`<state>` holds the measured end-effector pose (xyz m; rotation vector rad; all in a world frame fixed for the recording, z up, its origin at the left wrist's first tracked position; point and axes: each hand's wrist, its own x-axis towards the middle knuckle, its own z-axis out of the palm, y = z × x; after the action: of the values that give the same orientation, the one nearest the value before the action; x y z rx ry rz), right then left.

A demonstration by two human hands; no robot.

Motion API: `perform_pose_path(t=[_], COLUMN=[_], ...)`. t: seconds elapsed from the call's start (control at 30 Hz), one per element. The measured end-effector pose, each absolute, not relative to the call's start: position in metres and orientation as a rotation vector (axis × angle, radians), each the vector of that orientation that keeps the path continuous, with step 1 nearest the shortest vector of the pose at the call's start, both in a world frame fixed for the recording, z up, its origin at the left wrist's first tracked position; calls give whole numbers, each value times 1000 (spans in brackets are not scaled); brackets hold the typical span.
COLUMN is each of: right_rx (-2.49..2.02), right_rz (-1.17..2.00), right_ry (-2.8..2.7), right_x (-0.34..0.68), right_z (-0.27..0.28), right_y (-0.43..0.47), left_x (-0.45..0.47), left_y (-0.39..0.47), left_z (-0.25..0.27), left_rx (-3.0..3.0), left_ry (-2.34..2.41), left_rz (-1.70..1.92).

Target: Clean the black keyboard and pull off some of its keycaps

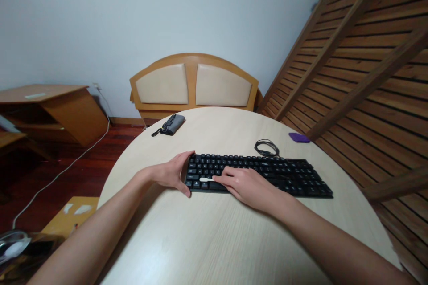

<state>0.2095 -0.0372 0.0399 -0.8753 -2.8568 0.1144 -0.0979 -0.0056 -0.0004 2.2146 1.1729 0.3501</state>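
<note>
A black keyboard (290,180) lies across the round table, its left end nearest to me. My left hand (172,171) grips that left end, with the thumb at the near corner and the fingers at the far one. Pinched in my right hand (245,185) is a thin white cotton swab (205,180). Its thick white tip points left and rests over the keys of the lower left rows. The right hand itself covers part of the middle keys.
Behind the keyboard lies its coiled black cable (266,148). A grey pouch (174,124) sits at the table's far left, and a purple cloth-like piece (299,137) at the right edge. Wooden slats (361,71) lean close on the right; a headboard (197,82) stands behind the table (214,240).
</note>
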Motion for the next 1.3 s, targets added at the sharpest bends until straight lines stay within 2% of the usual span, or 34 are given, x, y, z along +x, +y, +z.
perform_pose_path(t=[0.43, 1.3], right_rx=[-848, -990], right_rz=[-10, 160], right_ry=[-2856, -2791], right_x=[163, 315], right_z=[37, 35], right_y=[-35, -36], left_x=[-98, -97], left_y=[-6, -7], left_z=[1, 4], left_rx=[2231, 2184], left_ry=[1195, 1206], left_rz=[298, 263])
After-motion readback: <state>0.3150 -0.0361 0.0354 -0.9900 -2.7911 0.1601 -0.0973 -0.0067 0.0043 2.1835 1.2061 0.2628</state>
